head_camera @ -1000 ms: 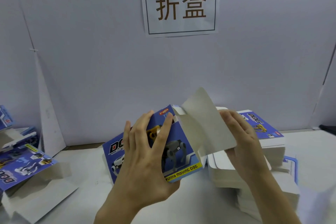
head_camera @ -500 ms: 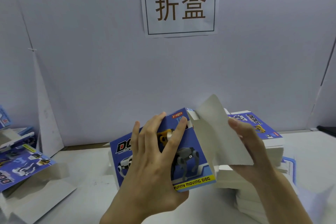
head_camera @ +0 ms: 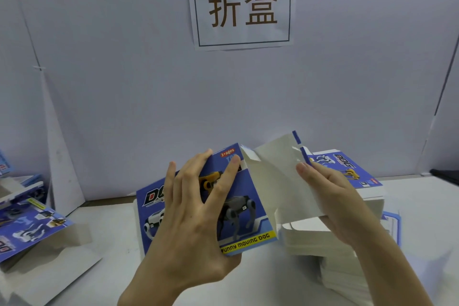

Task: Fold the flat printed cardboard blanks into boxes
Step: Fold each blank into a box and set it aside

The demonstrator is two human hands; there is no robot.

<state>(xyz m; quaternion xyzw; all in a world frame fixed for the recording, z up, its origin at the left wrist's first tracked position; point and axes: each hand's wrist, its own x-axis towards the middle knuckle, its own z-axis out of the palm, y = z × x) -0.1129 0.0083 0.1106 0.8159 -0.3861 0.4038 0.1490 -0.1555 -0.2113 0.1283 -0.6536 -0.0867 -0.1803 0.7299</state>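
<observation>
A blue printed cardboard box blank (head_camera: 248, 208) with a robot dog picture is held upright in the middle. My left hand (head_camera: 191, 216) grips its front face, fingers spread over the print and thumb under the lower edge. Its white side panel (head_camera: 275, 176) swings out to the right. My right hand (head_camera: 332, 201) holds that panel, thumb in front near its blue outer edge and fingers hidden behind it. A stack of flat blanks (head_camera: 352, 176) lies behind and under my right hand.
Folded or half-folded blue boxes (head_camera: 27, 226) lie at the left on the white table (head_camera: 119, 243). A white backdrop with a paper sign (head_camera: 242, 6) stands close behind. A dark object (head_camera: 447, 176) sits at the far right edge.
The white side panel has swung further to the right and more upright, showing its blue edge. My right hand followed it. My left hand shifted its fingers slightly on the front face.
</observation>
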